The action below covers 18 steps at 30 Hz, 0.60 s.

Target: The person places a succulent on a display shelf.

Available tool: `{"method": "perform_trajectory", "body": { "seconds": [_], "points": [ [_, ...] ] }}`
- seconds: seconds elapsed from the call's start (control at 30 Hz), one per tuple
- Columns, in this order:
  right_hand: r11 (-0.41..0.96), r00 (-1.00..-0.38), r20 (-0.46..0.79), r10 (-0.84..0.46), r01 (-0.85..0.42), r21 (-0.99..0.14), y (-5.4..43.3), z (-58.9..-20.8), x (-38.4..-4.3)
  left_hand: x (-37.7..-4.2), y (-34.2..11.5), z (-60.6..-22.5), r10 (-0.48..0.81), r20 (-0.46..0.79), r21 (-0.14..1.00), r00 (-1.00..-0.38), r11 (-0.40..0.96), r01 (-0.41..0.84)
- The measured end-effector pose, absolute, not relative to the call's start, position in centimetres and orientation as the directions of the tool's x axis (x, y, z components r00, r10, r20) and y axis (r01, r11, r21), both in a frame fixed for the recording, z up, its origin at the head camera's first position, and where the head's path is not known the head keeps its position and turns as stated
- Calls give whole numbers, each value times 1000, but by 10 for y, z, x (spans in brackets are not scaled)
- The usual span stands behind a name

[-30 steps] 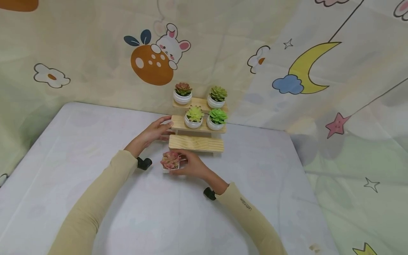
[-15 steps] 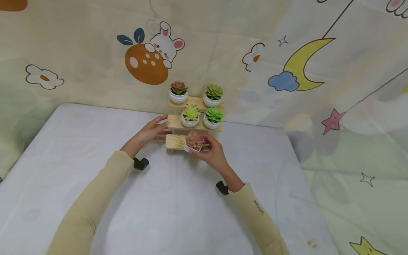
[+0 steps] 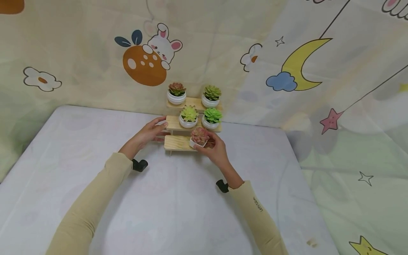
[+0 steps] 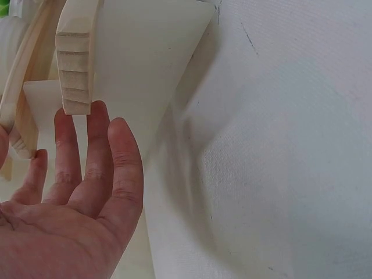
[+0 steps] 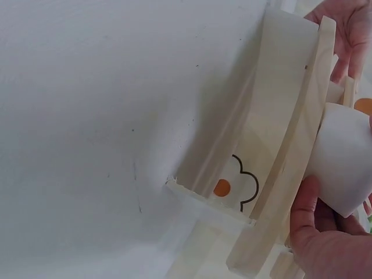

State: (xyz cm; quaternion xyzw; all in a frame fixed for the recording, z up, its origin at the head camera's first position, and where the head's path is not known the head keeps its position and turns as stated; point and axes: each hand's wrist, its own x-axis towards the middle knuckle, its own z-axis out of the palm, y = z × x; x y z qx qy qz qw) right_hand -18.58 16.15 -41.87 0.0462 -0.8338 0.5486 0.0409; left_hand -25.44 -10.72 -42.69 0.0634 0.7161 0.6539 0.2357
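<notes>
A pink succulent (image 3: 200, 136) in a square white pot (image 5: 343, 160) is held by my right hand (image 3: 216, 148), thumb at the front and fingers behind. The pot is right at the lowest board (image 3: 178, 143) of a three-step wooden stand, right of its middle. My left hand (image 3: 148, 134) is at the stand's left side, fingers nearly straight. In the left wrist view its fingertips (image 4: 99, 110) touch the board ends, with the thumb at the middle board (image 3: 173, 122). The right hand covers the lowest board's right end.
On the middle board stand a yellow-green succulent (image 3: 188, 117) and a bright green succulent (image 3: 211, 117) in round white pots. The top board bears a reddish succulent (image 3: 176, 93) and a green succulent (image 3: 210, 96). A printed cloth backdrop (image 3: 223, 53) hangs just behind the white table (image 3: 178, 212).
My right hand has carried the pink succulent from in front of the stand up and rightward to the lowest board. The left hand has stayed at the stand's side. The view has shifted slightly.
</notes>
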Motion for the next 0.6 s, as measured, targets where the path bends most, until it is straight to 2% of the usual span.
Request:
{"method": "perform_trajectory", "body": {
  "seconds": [0.3,0.6],
  "points": [
    [335,-990,121,-72,-139,-932,157,-393,-171,-255,-106,-427,408,-256,966,-876,128,-223],
    [264,-979,121,-165,-162,-951,170,-421,-190,-255,-111,-428,404,-245,969,-881,115,-217]
  ]
}}
